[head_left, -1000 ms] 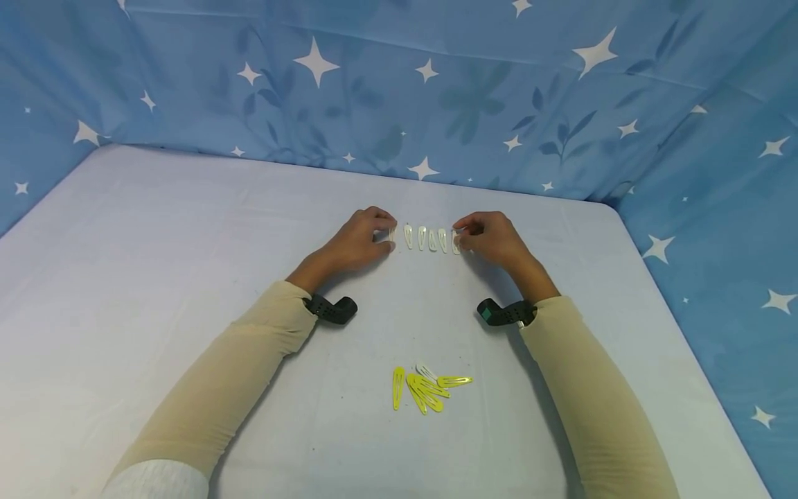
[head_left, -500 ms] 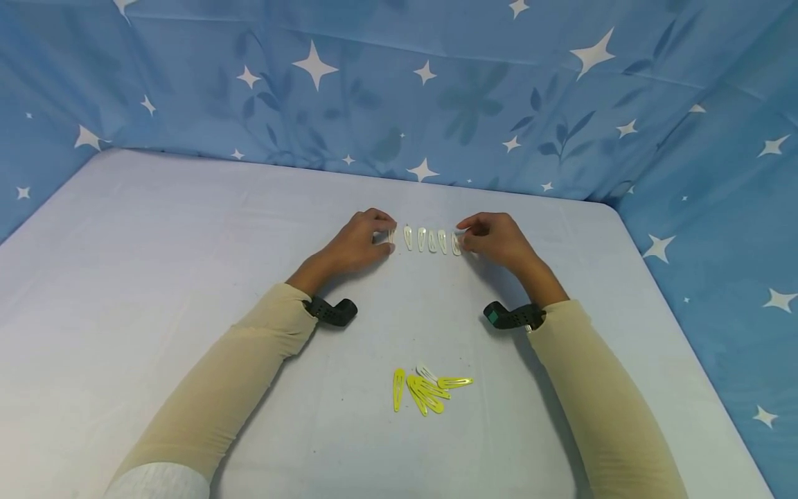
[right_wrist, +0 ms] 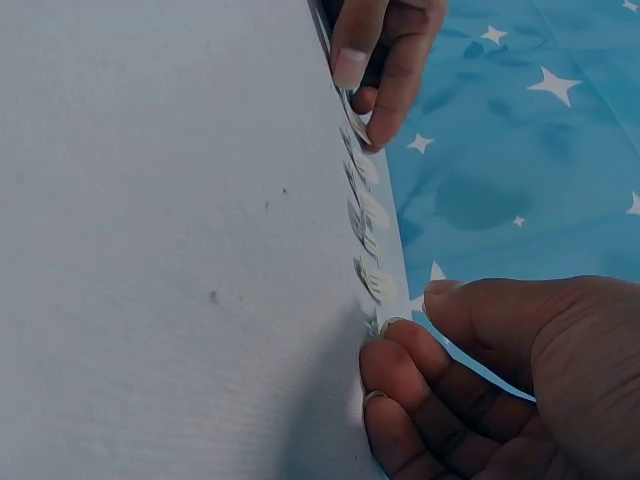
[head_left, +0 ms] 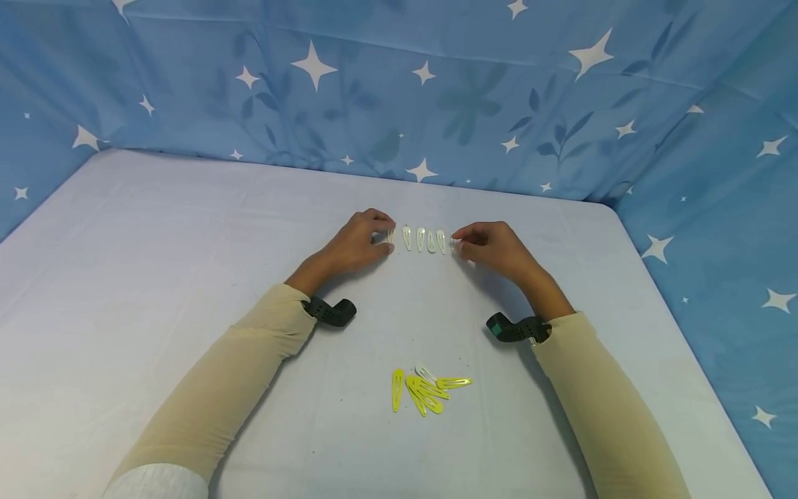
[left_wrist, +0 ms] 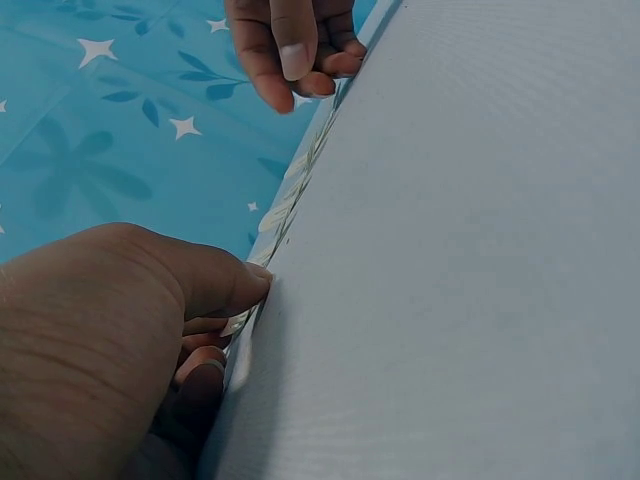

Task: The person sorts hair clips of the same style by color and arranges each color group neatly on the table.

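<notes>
White snap hair clips [head_left: 420, 239] lie side by side in a short row toward the far side of the table. At the left end, my left hand [head_left: 357, 241] pinches a white hair clip [head_left: 391, 236] by its two ends between thumb and finger. My right hand [head_left: 495, 249] is at the other end, fingertips right at the edge of the last white hair clip [head_left: 453, 245], partly covering it. In the right wrist view a gap shows between the bent fingers [right_wrist: 395, 370] and the separate digit above them.
Nearer to me lies a small pile of yellow hair clips [head_left: 427, 395] with a white clip [head_left: 426, 373] at its top. A single yellow clip [head_left: 397, 390] lies just left of it. A blue star-patterned curtain [head_left: 374, 104] hangs behind the white table [head_left: 280, 208].
My right hand has shifted slightly toward me, its wrist outward, and its fingertips now cover more of the last clip. My left hand stays put at the left end.
</notes>
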### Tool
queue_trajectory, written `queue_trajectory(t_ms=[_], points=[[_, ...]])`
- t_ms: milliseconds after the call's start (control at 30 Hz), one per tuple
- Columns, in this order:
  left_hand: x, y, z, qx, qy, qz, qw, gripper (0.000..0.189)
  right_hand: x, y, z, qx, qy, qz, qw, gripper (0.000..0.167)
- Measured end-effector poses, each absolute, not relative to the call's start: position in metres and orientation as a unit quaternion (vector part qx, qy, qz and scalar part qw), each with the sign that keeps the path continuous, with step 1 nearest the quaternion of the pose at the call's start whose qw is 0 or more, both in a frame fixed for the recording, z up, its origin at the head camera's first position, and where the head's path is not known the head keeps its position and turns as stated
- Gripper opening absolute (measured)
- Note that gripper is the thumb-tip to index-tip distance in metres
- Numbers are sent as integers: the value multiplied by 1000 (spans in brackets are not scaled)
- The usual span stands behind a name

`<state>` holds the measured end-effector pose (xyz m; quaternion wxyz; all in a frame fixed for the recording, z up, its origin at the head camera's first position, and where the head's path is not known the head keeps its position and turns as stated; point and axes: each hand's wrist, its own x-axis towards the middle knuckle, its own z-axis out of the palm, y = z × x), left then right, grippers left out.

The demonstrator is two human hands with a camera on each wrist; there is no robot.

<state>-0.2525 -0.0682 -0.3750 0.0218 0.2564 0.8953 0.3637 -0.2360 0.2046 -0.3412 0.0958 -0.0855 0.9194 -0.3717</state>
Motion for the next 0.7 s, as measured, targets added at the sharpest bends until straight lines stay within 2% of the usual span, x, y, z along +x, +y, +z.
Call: queue_trajectory(t_ms=[333,700], points=[[-252,-68,-373,259,895,363,20,45,-218,202,-337,-150,899,-405,73,24],[-254,-67,-375,260,892,368,21,45,-189,190,-336,-205,878,-421,96,21]])
